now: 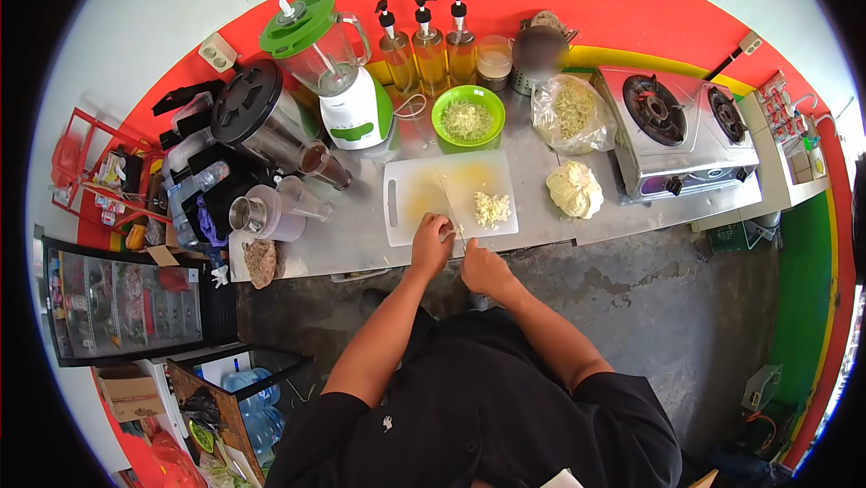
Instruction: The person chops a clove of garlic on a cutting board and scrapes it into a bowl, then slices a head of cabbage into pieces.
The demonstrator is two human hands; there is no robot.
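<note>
In the head view, a white cutting board lies near the counter's front edge. My right hand is closed round the handle of a knife, whose blade points away across the board. My left hand is curled at the board's front edge, left of the blade. A small pale piece shows at its fingertips, too small to name. Right of the knife sits a pile of finely chopped pale vegetable. Behind the board stands a green bowl with more pale chopped pieces in it.
A cabbage and a plastic bag of shreds lie to the right, before a two-burner stove. Bottles with pumps and a blender stand behind. Leftward are a dark-lidded steel container and a plastic jug.
</note>
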